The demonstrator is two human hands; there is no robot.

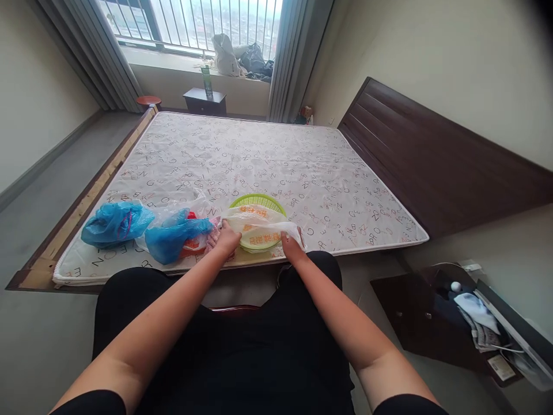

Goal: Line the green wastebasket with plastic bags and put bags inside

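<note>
1. The thin, white, see-through plastic bag with orange printing is stretched between my hands, its surface wrinkled, and bunched at the right end.
2. Behind and below it, also between my hands, sits the round, lime-green plastic basket with a latticed wall; its far rim shows beyond the bag.
3. Both my forearms reach forward and converge, with the hands a little apart at the near edge of the pale, letter-patterned mattress.
4. My left hand is closed, gripping the bag's left edge.
5. My right hand is closed on its right end, thumb uppermost; some fingers are hidden.
6. Left of my left hand lies a crumpled, blue plastic bag.
</note>
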